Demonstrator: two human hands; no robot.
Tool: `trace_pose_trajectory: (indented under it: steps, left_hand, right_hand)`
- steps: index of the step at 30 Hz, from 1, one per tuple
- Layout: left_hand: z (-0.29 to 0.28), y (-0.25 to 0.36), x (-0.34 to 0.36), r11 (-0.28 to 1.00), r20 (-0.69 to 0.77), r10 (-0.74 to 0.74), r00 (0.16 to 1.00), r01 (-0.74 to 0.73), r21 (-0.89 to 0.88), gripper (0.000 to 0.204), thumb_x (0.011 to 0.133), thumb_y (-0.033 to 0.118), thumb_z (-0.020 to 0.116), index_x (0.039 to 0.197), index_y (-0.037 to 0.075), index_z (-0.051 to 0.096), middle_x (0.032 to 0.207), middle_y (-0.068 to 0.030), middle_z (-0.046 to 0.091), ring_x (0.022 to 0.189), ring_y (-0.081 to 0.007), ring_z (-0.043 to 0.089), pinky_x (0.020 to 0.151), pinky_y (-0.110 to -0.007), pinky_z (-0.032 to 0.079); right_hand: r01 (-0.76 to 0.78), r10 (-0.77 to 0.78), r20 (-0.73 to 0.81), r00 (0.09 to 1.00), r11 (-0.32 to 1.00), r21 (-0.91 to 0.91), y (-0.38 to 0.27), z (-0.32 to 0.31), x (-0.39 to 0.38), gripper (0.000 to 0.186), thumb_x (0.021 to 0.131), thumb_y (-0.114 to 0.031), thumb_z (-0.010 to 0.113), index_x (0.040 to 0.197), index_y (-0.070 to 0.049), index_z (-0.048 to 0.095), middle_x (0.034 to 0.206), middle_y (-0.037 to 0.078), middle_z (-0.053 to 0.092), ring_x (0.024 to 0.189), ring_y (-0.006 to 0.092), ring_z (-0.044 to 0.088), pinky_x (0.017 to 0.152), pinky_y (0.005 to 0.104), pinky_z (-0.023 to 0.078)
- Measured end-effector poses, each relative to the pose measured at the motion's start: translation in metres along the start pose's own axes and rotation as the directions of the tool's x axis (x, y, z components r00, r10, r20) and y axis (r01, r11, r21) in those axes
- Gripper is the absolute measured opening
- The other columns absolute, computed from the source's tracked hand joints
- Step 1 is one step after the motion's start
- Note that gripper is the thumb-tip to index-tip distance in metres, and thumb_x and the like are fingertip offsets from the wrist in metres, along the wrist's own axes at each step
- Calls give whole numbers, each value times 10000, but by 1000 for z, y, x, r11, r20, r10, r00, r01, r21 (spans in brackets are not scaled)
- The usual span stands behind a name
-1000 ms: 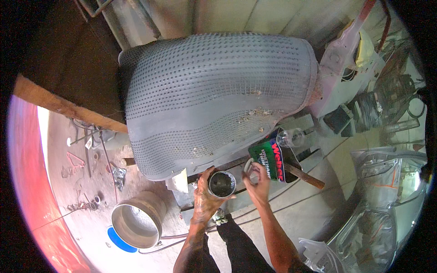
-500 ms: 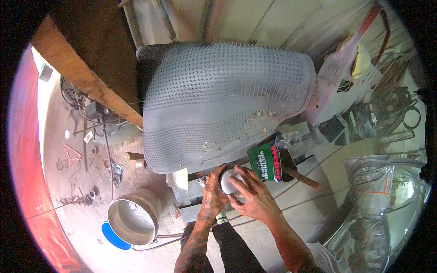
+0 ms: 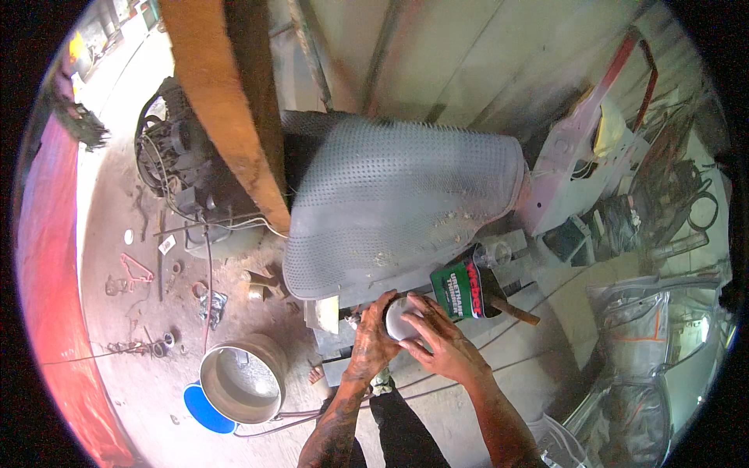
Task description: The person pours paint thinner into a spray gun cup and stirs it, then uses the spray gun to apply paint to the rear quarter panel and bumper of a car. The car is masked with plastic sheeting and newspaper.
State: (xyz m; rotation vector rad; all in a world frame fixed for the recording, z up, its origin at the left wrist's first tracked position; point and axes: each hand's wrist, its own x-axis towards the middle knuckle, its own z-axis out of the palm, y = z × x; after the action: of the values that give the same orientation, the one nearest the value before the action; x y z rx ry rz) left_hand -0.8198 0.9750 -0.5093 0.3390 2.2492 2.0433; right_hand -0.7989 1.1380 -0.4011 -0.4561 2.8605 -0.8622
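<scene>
Round container (image 3: 393, 323) is near centre, between the two hands, pale lid (image 3: 402, 320) on top. Left to right:

- Red sheeting (image 3: 55, 296) along the far left side of the scene.
- Blue disc (image 3: 204, 407) on the floor, left and near, partly hidden by the bucket (image 3: 269, 359). Bucket mouth faces up toward us, whitish residue inside.
- Crumpled plastic (image 3: 212, 310) on the floor beyond the bucket, reddish hose (image 3: 206, 273) running just beside it.
- Dark machine with cables (image 3: 173, 129), far left. Wooden beam (image 3: 218, 109) slants down to its right.
- Grey studded panel (image 3: 398, 195), large, curved, beyond the hands; pale debris on its near right part.
- Pale block (image 3: 322, 313) at the panel's near edge, just left of the hands.
- Left hand (image 3: 374, 343) curled round the container's left side, holding it.
- Right hand (image 3: 443, 343) half open, fingers spread and bent over the lid, touching it. Can't tell if it grips or only presses.
- Green tin (image 3: 451, 293), just right of and beyond the right hand. Clear cup (image 3: 495, 252) on its far side, wooden stick (image 3: 521, 313) angling out to the right.
- Pinkish-white part (image 3: 558, 183) with yellow pad (image 3: 608, 136), far right.
- Clear plastic wrapping (image 3: 632, 320), right, well apart from the hands.
</scene>
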Motion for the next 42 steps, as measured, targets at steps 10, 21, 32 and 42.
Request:
trace_pose_trajectory:
  steps: [10, 21, 32, 42]
  left_hand:
    - [-40, 51, -1, 994, 27, 82, 996, -84, 63, 969, 639, 44, 952, 1491, 32, 491, 1443, -157, 594, 1226, -373, 593, 1092, -454, 470]
    - [-72, 109, -14, 998, 1, 55, 998, -55, 23, 1058, 688, 189, 971, 1585, 94, 419, 1511, -197, 518, 1376, -385, 499, 1160, -495, 431]
    - [-98, 177, -68, 978, -372, 210, 904, -200, 66, 1232, 558, 218, 1018, 1611, 98, 390, 1499, -154, 522, 1394, -369, 475, 1201, -491, 380]
    - [-180, 243, -176, 903, -694, 384, 609, -89, 421, 1121, 603, 495, 996, 1527, 124, 481, 1434, -163, 596, 1341, -367, 546, 1139, -498, 428]
  right_hand:
    - [2, -6, -104, 995, 999, -45, -61, -16, 6, 551, 946, -254, 782, 1386, -5, 565, 1559, 242, 475, 1368, 482, 507, 1123, 555, 464]
    - [70, -85, -84, 993, 985, -158, -137, -54, -1, 735, 1102, -418, 458, 1666, -2, 239, 1747, 237, 179, 1611, 462, 161, 1299, 577, 177]
    - [8, -6, 278, 961, 1000, -4, -81, -41, -6, 476, 1072, -263, 611, 1493, -48, 550, 1187, 166, 737, 916, 206, 692, 830, 298, 558]
    - [436, -582, 681, 444, 804, 403, -294, 108, -57, 457, 1063, -240, 622, 1469, -35, 564, 1172, 145, 732, 884, 191, 676, 792, 289, 549]
